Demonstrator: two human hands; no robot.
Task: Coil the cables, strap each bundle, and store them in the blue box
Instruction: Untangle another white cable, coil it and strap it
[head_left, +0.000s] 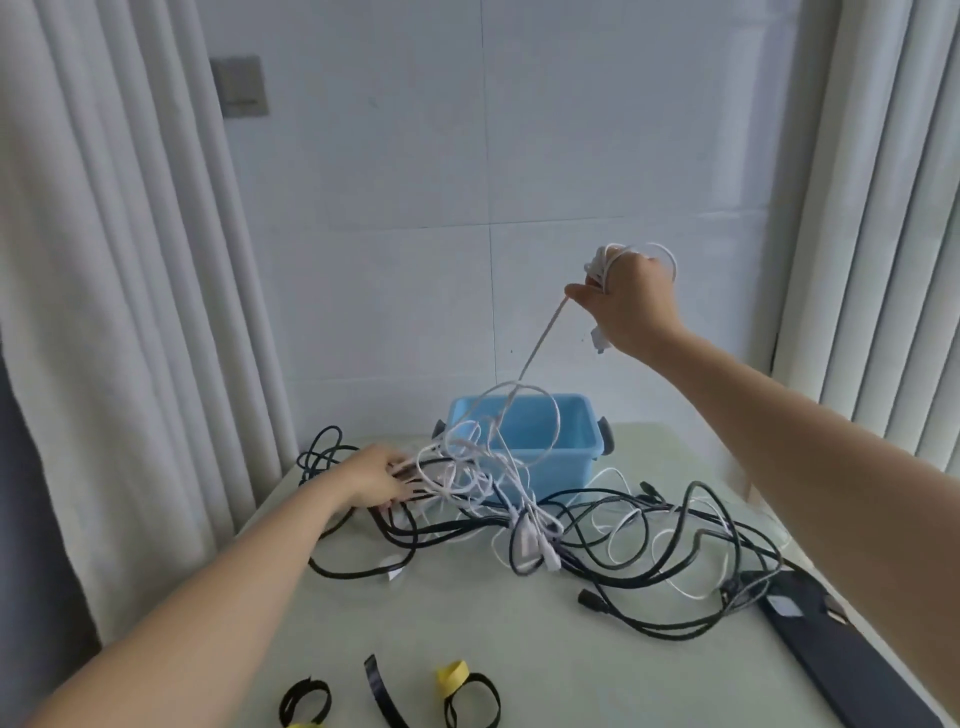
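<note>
My right hand (631, 304) is raised high above the table and grips several loops of a white cable (540, 343). A taut strand of it runs down into the tangle of black and white cables (550, 519) on the table. My left hand (376, 480) rests on the left side of that tangle, fingers spread among the strands. The blue box (566, 441) stands open behind the tangle, near the wall. Three black straps (382, 691), two with yellow ends, lie at the table's front edge.
A black flat bar (841, 654) lies along the right edge of the pale green table (545, 649). Curtains hang on both sides, and a white tiled wall stands behind the box.
</note>
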